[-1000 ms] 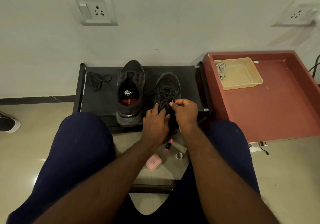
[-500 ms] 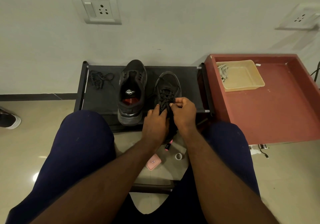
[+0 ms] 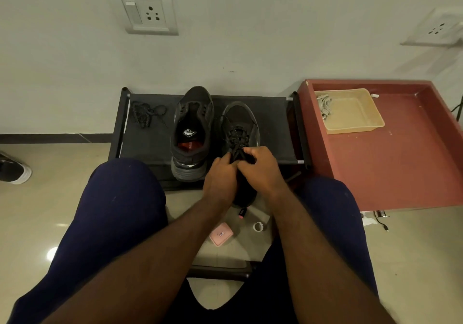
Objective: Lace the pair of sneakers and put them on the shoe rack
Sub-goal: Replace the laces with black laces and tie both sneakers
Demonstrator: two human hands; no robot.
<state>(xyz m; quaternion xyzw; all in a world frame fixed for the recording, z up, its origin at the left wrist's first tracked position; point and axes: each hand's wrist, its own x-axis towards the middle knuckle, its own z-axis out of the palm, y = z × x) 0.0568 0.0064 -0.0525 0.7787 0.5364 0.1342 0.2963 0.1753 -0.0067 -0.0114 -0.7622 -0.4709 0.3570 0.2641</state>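
Note:
Two black sneakers stand on the black shoe rack [image 3: 145,140] against the wall. The left sneaker [image 3: 191,133] has no lace and shows its insole. The right sneaker [image 3: 239,125] is partly laced, its heel hanging over the rack's front edge. My left hand [image 3: 219,176] and my right hand [image 3: 261,168] meet over its tongue, each pinching a black lace end; the fingertips hide the upper eyelets. A loose black lace [image 3: 146,114] lies bunched at the rack's left end.
A red tray-like table [image 3: 400,163] stands right of the rack, holding a beige tray [image 3: 350,113] with grey cords. On the floor between my knees lie a pink case [image 3: 221,233], a small pink stick [image 3: 241,213] and a white ring [image 3: 258,226]. Another shoe [image 3: 13,171] sits far left.
My hands have drawn closer together over the right sneaker's tongue. My right hand has dropped slightly toward the left one, still working the lace. The sneakers have not moved.

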